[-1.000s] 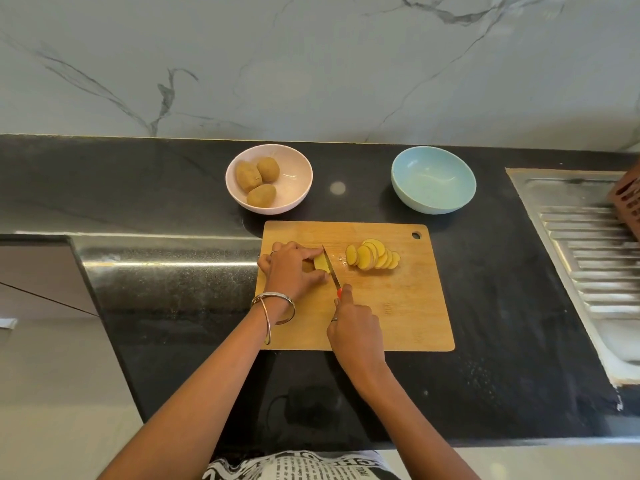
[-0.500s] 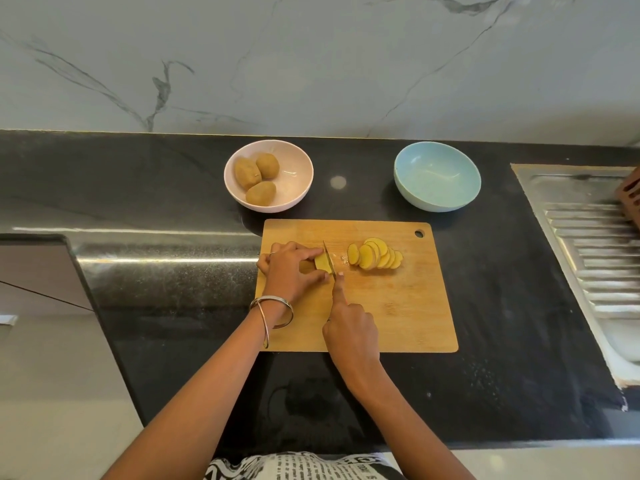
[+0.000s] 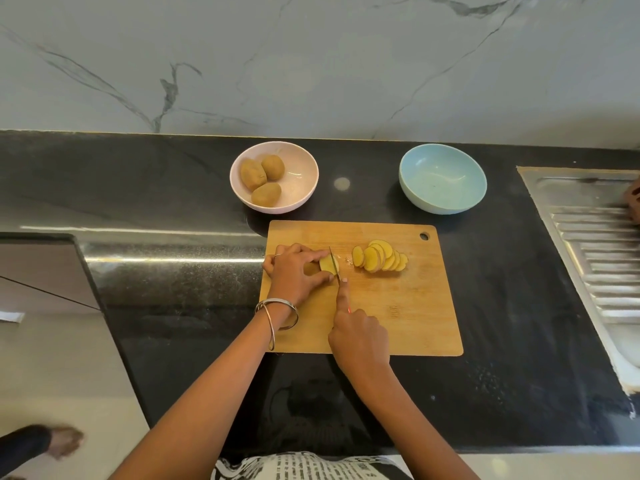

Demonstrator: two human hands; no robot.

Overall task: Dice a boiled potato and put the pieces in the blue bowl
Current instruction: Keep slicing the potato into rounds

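A view from above of a dark stone surface [image 3: 173, 188] with a wooden cutting board [image 3: 398, 306] at the centre of the frame. The task looks to be at an early stage: a fanned row of round potato slices [image 3: 379, 260] lies in the upper middle of the board, but nothing is diced yet, and the blue bowl [image 3: 442, 178], just above the board toward the upper right, is empty. The slices would need cutting into cubes and moving to that bowl.

The left hand [image 3: 294, 277] is curled closed over the uncut end of the potato [image 3: 327, 264] at the board's upper left, fingertips pressing it down. The right hand [image 3: 360, 336], lower centre, is closed around a knife [image 3: 334, 263], with the index finger stretched along its spine; the blade stands in the potato just beside the left fingertips.

A pink bowl [image 3: 301, 178] above the board's left corner holds three whole potatoes [image 3: 263, 178].
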